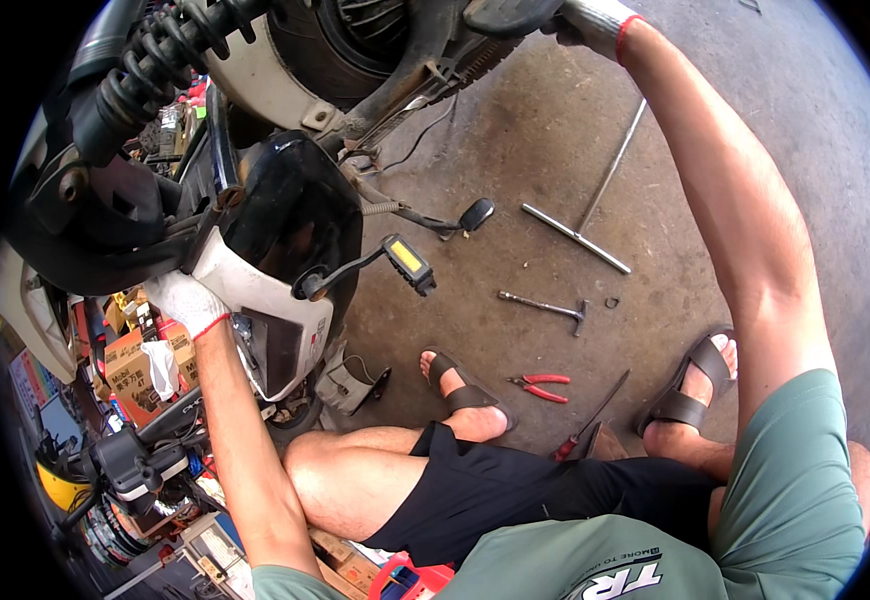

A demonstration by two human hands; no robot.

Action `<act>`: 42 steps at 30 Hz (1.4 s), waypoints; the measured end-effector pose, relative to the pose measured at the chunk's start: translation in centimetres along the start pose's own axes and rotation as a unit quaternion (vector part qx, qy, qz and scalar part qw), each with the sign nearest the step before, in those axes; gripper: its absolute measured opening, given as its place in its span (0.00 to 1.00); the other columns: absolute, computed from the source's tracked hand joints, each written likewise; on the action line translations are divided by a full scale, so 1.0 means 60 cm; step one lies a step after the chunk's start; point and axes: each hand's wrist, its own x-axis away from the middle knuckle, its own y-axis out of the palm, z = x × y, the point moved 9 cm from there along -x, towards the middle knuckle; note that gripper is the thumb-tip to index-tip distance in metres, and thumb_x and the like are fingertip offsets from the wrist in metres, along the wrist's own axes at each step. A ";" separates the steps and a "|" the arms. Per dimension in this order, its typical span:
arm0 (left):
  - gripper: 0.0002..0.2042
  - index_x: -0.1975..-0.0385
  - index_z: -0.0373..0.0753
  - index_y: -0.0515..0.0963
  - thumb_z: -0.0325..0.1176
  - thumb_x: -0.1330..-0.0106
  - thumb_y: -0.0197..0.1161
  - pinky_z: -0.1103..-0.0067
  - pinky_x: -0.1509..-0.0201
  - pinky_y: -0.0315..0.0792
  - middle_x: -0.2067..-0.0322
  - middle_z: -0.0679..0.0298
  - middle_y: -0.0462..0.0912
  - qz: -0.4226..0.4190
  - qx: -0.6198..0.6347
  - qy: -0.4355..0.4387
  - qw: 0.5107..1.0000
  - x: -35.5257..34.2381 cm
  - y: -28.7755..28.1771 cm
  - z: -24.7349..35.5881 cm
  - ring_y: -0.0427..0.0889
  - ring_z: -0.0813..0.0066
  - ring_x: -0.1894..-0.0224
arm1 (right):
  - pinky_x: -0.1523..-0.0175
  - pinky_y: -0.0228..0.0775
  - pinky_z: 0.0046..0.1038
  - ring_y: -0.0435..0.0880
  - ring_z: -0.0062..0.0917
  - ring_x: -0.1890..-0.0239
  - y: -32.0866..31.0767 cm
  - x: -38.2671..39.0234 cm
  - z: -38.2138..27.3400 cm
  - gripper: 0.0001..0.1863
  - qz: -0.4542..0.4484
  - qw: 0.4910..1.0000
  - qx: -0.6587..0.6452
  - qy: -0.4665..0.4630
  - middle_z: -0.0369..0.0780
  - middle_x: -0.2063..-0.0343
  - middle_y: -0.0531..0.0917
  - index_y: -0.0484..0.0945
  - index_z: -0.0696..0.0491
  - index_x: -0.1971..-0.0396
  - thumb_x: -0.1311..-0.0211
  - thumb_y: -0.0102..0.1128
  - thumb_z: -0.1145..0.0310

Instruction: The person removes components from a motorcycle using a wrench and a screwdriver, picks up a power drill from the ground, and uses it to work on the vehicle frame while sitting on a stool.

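Observation:
A motorcycle with a black-and-white body (pixel 285 210), a coil-spring shock absorber (pixel 155 70) and a wheel (pixel 355 35) fills the upper left. My left hand (pixel 187 300), in a white glove with a red cuff, grips the lower edge of the black curved frame (pixel 105 255) beside the white panel. My right hand (pixel 590 30), gloved alike, is raised at the top, its fingers curled at a dark part (pixel 505 15) near the wheel. A pedal (pixel 410 260) with a yellow reflector sticks out below.
On the concrete floor (pixel 495 150) lie a long T-wrench (pixel 575 238), a short T-wrench (pixel 540 305), red-handled pliers (pixel 545 390), a screwdriver (pixel 565 445) and a small ring (pixel 611 302). Cardboard boxes (pixel 130 375) and a yellow helmet (pixel 60 485) crowd the left. My sandalled feet rest apart.

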 end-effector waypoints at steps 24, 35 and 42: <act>0.16 0.55 0.24 0.73 0.31 0.34 0.47 0.69 0.49 0.77 0.59 0.49 0.81 -0.049 -0.031 0.004 0.998 0.012 0.025 0.020 0.82 0.59 0.57 | 0.74 0.63 0.24 0.70 0.18 0.77 -0.013 -0.005 0.012 0.12 0.018 1.000 -0.004 0.008 0.31 0.78 0.76 0.80 0.47 0.65 0.40 0.55 0.55; 0.18 0.52 0.21 0.70 0.29 0.35 0.44 0.70 0.44 0.74 0.53 0.45 0.78 0.004 0.058 -0.041 0.997 0.028 0.031 0.019 0.80 0.59 0.53 | 0.70 0.68 0.24 0.76 0.18 0.74 -0.029 -0.030 0.034 0.14 0.053 0.998 -0.015 -0.028 0.36 0.72 0.81 0.80 0.52 0.69 0.40 0.54 0.57; 0.18 0.49 0.23 0.70 0.29 0.34 0.44 0.70 0.44 0.74 0.52 0.47 0.78 -0.049 -0.114 0.014 0.992 0.011 -0.010 -0.010 0.80 0.59 0.52 | 0.64 0.69 0.24 0.77 0.19 0.72 -0.022 -0.028 0.035 0.16 0.030 1.000 -0.004 -0.003 0.34 0.73 0.81 0.81 0.51 0.66 0.39 0.55 0.54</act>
